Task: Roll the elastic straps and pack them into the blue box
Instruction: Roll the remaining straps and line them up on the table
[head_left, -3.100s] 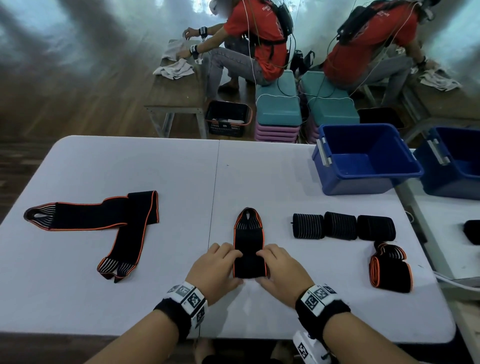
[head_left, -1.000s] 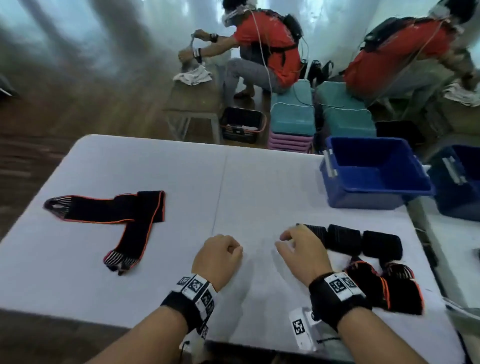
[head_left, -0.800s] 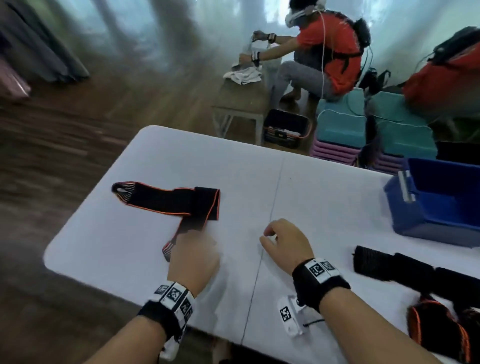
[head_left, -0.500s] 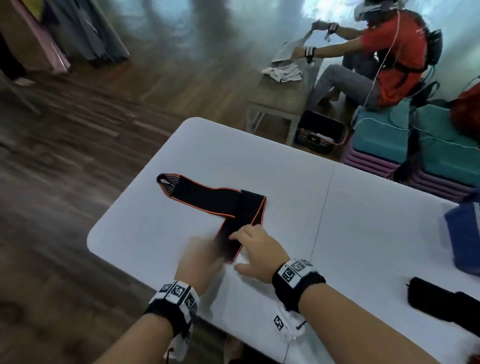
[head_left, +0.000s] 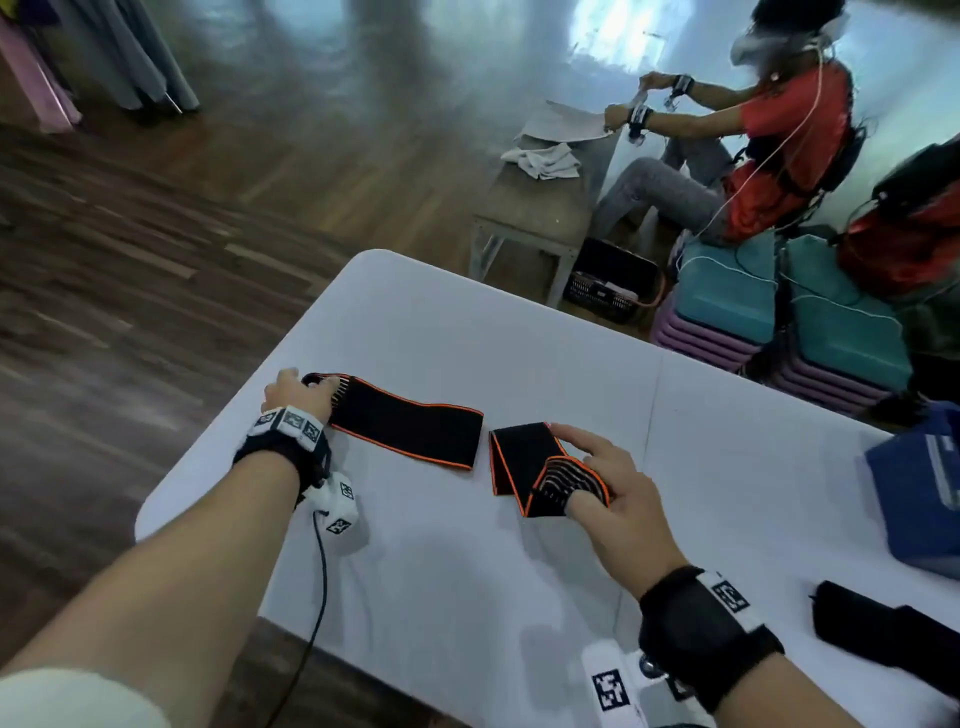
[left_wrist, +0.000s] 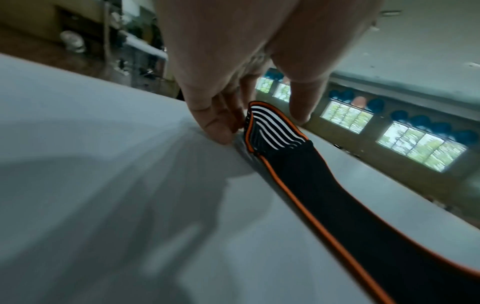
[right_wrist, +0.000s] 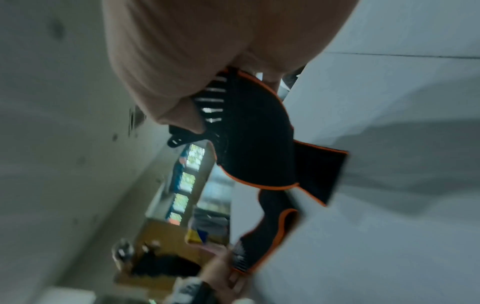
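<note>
The left hand (head_left: 298, 392) is at the far left corner of the table (head_left: 519, 338), fingers curled down onto the striped end of a black strap (head_left: 410, 426) with orange edging. In the left wrist view the thumb and fingertips (left_wrist: 215, 127) pinch that end where it lifts off the surface. The right hand (head_left: 608, 483) is well apart from the left, nearer the middle of the table; its thumb and fingers clamp the striped end of the other length of strap (head_left: 524, 462) and hold it raised, with the black part trailing back down to the table in a fold. Whether these are two straps or one folded piece cannot be told.

The strap looks light, soft and limp. It sags and creases where it is lifted, so it should roll easily but may spring loose if let go. The striped tips are the natural place to grip and begin a tight roll.

A finished roll (head_left: 883, 629) lies near the right front edge. The blue box (head_left: 914, 493) sits at the right edge, only partly in view.
</note>
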